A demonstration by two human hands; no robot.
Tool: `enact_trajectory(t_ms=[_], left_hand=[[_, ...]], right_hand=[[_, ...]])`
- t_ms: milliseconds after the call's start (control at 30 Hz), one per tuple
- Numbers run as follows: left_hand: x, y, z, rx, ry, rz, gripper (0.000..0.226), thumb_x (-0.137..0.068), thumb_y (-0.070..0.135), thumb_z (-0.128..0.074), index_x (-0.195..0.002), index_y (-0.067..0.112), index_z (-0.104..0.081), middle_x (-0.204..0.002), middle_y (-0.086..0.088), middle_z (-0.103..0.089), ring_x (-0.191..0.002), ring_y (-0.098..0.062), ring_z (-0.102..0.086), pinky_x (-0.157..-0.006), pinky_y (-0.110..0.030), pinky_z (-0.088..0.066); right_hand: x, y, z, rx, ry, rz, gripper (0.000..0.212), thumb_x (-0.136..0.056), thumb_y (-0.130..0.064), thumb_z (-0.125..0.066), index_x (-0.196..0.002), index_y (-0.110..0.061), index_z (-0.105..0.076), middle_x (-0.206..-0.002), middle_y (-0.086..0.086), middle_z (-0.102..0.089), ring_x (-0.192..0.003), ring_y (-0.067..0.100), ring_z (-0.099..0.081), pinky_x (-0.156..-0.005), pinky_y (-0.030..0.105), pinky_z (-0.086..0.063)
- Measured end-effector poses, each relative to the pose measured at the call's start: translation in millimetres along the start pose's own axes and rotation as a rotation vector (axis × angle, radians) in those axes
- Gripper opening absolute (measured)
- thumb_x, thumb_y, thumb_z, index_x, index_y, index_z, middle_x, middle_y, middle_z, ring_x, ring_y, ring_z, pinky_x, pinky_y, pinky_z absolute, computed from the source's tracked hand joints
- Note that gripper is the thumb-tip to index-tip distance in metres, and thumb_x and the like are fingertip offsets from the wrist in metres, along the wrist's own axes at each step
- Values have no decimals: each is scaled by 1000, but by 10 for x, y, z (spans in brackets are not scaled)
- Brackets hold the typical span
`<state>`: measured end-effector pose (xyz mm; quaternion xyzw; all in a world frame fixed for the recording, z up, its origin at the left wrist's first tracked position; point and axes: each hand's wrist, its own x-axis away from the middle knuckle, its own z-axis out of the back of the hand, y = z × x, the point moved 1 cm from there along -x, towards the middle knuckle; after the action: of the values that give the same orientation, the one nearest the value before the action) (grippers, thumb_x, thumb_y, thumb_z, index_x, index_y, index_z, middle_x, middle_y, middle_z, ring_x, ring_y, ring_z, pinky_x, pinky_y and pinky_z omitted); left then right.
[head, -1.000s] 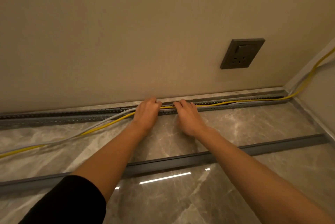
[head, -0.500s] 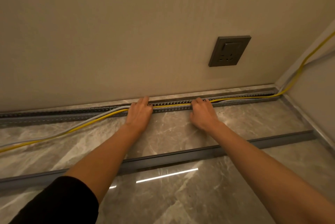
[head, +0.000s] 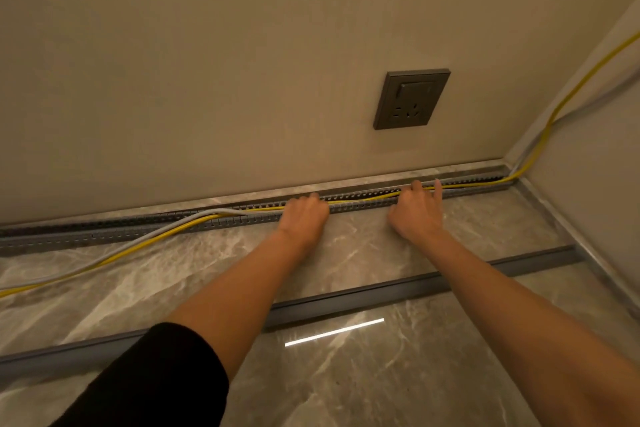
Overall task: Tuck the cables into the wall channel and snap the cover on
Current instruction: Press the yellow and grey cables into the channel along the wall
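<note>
Marble flooring (head: 363, 374) meets a beige wall, where the slotted channel (head: 114, 234) runs. Both palms are pressed down flat on it: left hand (head: 304, 219) and right hand (head: 417, 210), the yellow cable (head: 363, 199) tucked between them. Nearer, the cover (head: 398, 291) lies loose.

Floor (head: 363, 253) bare between channel (head: 104, 234) and cover (head: 398, 291).

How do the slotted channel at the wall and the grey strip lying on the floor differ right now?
The slotted channel sits against the wall base; the grey strip lies loose, out on the floor. The channel has toothed sides and holds cables; the strip is smooth and empty. Both are long, grey and roughly parallel.
</note>
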<state>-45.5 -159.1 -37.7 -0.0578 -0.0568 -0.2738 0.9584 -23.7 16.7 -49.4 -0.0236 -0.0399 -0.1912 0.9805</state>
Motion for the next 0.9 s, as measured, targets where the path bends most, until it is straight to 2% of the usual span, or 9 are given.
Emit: enact_trajectory(t_ms=[167, 433, 567, 733, 833, 900], left_hand=[[-200, 286, 23, 62, -21, -95, 38, -93, 0, -45, -131, -1, -44, -135, -17, -46, -123, -34, -50, -99, -42, -42], [-303, 379, 70, 112, -61, -44, 35, -95, 10, -49, -128, 0, -49, -132, -18, -49, -122, -34, -50, -99, -41, -43], [-318, 409, 64, 137, -49, -39, 35, -94, 7, -49, -128, 0, -48, -132, -18, -48, -120, -33, -50, -97, -40, -43], [-362, 400, 63, 179, -59, -18, 33, -91, 10, -54, -123, -1, -53, -131, -18, -48, -120, -35, -51, -97, -41, -43], [-397, 365, 52, 215, -91, -11, 34, -90, 11, -54, -122, 0, -54, -131, -19, -50, -121, -36, -50, -99, -40, -42], [-403, 330, 47, 288, -106, 16, 32, -89, 7, -51, -120, 0, -57, -128, -21, -53, -119, -37, -52, -97, -41, -43]], right_hand=[[-52, 244, -13, 51, -72, -32, 47, -87, -23, -52, -130, -6, -49, -143, 11, -41, -137, 29, -35, -119, 53, -5], [-170, 238, 91, 24, -99, -4, 40, -89, -21, -52, -124, -2, -55, -144, 15, -37, -136, 33, -31, -116, 48, -21], [-59, 249, -80, -5, 10, 60, 42, -86, -13, -51, -126, 2, -52, -137, 17, -46, -128, 33, -42, -114, 41, -26], [-103, 206, -1, 28, 5, 161, 39, -85, -19, -55, -122, -10, -61, -130, 13, -55, -125, 30, -48, -119, 46, -13], [-110, 56, 20, -23, 15, 146, 34, -84, -17, -52, -112, -2, -65, -126, 15, -58, -121, 33, -50, -116, 44, -23], [-153, -3, 64, -35, -19, 113, 36, -85, -20, -52, -114, -1, -64, -126, 15, -57, -121, 35, -50, -114, 46, -26]])
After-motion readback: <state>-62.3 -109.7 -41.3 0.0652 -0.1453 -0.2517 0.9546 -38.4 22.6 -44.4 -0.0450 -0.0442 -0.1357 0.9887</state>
